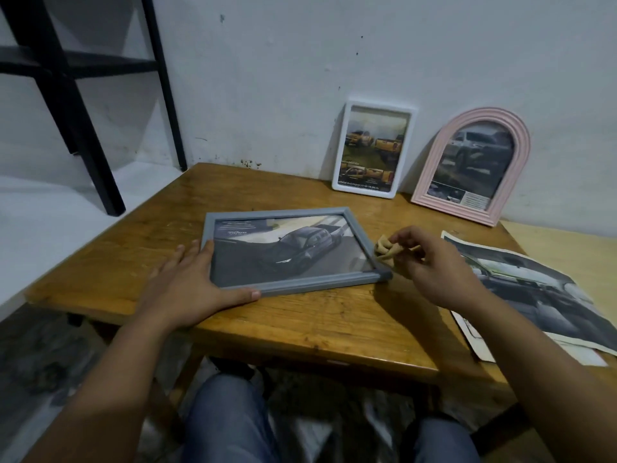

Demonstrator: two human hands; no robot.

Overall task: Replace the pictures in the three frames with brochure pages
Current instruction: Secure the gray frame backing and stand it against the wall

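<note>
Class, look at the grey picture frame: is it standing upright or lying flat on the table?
Lying flat. The grey frame rests face up on the wooden table, the left hand steadying its corner.

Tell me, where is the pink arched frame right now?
In the head view, the pink arched frame stands at the table's far right, leaning against the wall, just right of the white frame.
</note>
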